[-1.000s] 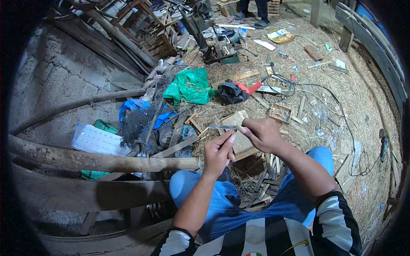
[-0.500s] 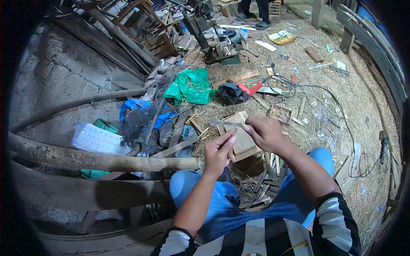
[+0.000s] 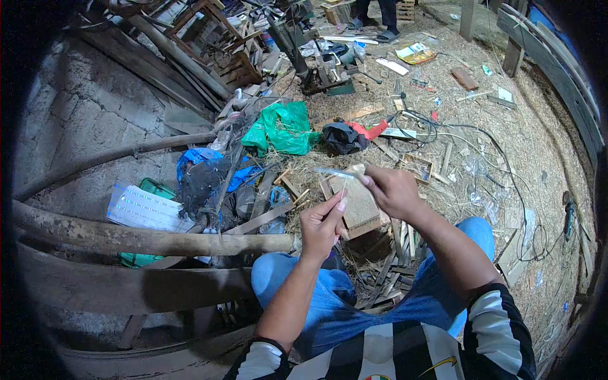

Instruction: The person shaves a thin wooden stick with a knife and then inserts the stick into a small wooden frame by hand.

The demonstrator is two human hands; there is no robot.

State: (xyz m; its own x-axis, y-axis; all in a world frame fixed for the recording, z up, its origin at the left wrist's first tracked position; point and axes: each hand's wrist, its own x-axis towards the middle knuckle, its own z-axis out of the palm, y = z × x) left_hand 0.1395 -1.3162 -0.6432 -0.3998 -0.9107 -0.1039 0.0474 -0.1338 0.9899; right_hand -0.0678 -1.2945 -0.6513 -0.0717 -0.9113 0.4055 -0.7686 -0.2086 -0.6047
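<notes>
My right hand (image 3: 396,195) is closed around the handle of a knife (image 3: 335,172), whose shiny blade points left. Just below and to the left, my left hand (image 3: 322,228) pinches a thin sliver of wood (image 3: 344,190) that stands roughly upright between thumb and fingers. The blade passes close above the sliver's upper end; whether they touch I cannot tell. Beneath both hands is a wooden block (image 3: 362,211) with a pale, flat top, in front of my knees.
A bamboo pole (image 3: 145,239) runs in from the left, up to my knee. Farther off lie a green plastic bag (image 3: 282,130), a black bag (image 3: 345,138) and a small wooden tray (image 3: 417,170). Black cable (image 3: 500,149) loops over the straw-strewn ground. Another person's feet (image 3: 387,36) show at the back.
The knife in my right hand has shifted slightly up, and its blade has turned, now catching more light. My left hand stays nearly in place with the wood sliver.
</notes>
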